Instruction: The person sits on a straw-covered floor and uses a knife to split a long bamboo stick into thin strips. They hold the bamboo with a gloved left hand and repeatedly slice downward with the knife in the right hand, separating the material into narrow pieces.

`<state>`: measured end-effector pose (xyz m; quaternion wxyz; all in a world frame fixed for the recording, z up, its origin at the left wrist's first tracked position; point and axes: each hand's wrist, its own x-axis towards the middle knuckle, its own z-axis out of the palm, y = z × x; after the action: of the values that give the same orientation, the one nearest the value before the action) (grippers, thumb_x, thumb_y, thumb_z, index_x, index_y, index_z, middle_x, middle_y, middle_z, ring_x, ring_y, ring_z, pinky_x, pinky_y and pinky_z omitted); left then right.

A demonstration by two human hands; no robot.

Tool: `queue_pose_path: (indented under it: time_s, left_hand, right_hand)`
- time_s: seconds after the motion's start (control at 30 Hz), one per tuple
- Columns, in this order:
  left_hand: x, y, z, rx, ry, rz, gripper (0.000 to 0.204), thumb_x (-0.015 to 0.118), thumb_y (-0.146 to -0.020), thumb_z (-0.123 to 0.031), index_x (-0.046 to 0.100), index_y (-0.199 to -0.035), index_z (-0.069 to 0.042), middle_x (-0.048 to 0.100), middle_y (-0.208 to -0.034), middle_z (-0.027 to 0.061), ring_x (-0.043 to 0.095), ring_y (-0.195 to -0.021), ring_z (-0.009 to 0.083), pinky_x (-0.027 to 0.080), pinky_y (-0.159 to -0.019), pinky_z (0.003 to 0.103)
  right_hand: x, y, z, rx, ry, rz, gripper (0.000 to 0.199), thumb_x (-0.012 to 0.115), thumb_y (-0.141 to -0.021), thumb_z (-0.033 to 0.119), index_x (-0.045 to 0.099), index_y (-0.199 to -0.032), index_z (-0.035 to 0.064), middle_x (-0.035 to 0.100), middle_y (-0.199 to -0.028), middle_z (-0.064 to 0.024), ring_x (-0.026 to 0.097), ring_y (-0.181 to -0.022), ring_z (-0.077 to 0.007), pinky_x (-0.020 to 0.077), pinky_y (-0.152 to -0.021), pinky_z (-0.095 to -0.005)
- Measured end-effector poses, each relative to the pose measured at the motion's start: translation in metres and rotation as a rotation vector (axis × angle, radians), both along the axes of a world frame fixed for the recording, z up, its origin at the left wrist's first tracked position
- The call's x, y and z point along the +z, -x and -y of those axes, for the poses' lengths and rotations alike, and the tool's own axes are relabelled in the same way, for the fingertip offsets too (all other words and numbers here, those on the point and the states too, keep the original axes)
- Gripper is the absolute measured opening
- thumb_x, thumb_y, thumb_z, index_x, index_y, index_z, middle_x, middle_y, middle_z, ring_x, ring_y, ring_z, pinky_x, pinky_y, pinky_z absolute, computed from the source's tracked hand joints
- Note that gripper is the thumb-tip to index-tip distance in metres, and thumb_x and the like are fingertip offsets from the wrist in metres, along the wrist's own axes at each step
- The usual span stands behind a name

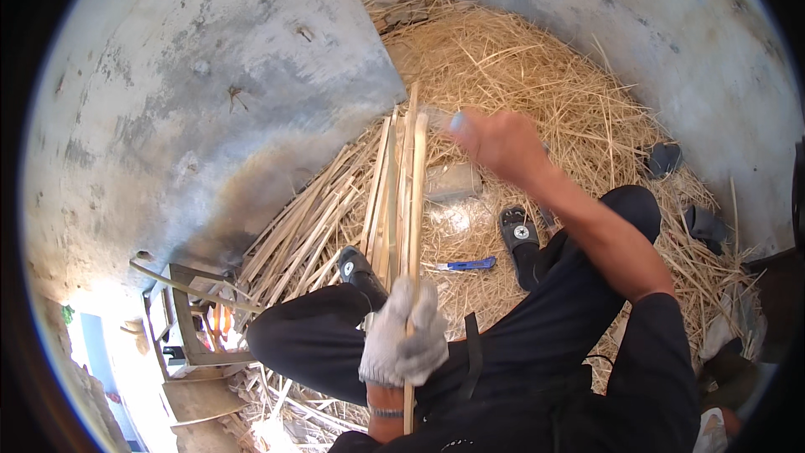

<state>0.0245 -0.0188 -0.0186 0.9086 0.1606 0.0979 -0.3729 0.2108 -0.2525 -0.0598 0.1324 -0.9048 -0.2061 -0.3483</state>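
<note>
My left hand [406, 335], in a whitish work glove, is wrapped round a long, pale bamboo strip [417, 201]. The strip stands out away from me between my legs, and its lower end passes below the fist. Near its far end, my bare right hand [496, 141] is closed and smeared by motion. Something blue shows at that hand's fingers, with a pale blurred streak reaching to the strip's tip; what it holds cannot be made out. More split bamboo strips [381, 193] lie beside the held one, on its left.
A blue utility knife [466, 264] lies on the floor between my sandalled feet, near a brick-like block [453, 182]. Straw-like shavings [537, 67] cover the floor up to the grey walls [277, 50]. A wooden frame [197, 319] stands at left, dark shoes [704, 226] at right.
</note>
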Motion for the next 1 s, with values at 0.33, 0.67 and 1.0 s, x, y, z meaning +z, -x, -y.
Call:
queue_pose_path:
  time_s: [0.33, 0.67, 1.0]
  left_hand:
    - [-0.011, 0.002, -0.018, 0.049, 0.215, 0.098, 0.050, 0.028, -0.110, -0.046, 0.046, -0.085, -0.007, 0.043, -0.052, -0.0005, 0.042, -0.032, 0.0099, 0.036, -0.026, 0.027]
    - [-0.006, -0.004, -0.003, 0.003, 0.080, 0.044, 0.051, 0.029, -0.108, -0.051, 0.044, -0.079, -0.013, 0.035, -0.044, -0.0035, 0.028, -0.025, 0.0071, 0.026, -0.022, 0.023]
    - [-0.015, 0.001, -0.001, 0.004, 0.210, 0.017, 0.054, 0.026, -0.108, -0.053, 0.042, -0.080, -0.010, 0.038, -0.045, -0.0025, 0.034, -0.026, 0.0083, 0.032, -0.024, 0.024]
  right_hand:
    - [0.022, 0.034, -0.003, 0.453, -0.220, -0.238, 0.046, 0.049, -0.104, 0.046, 0.053, -0.076, 0.0100, 0.046, -0.050, -0.0060, 0.046, -0.040, -0.0223, 0.0362, -0.040, -0.0368]
    - [-0.002, 0.019, -0.020, 0.256, -0.211, -0.134, 0.050, 0.052, -0.102, 0.049, 0.052, -0.072, 0.0090, 0.048, -0.048, -0.0092, 0.048, -0.039, -0.0266, 0.0366, -0.040, -0.0395]
    - [0.028, 0.022, 0.006, 0.352, -0.277, -0.276, 0.047, 0.050, -0.103, 0.046, 0.057, -0.077, 0.0080, 0.049, -0.048, -0.0097, 0.050, -0.038, -0.0259, 0.0387, -0.040, -0.0402]
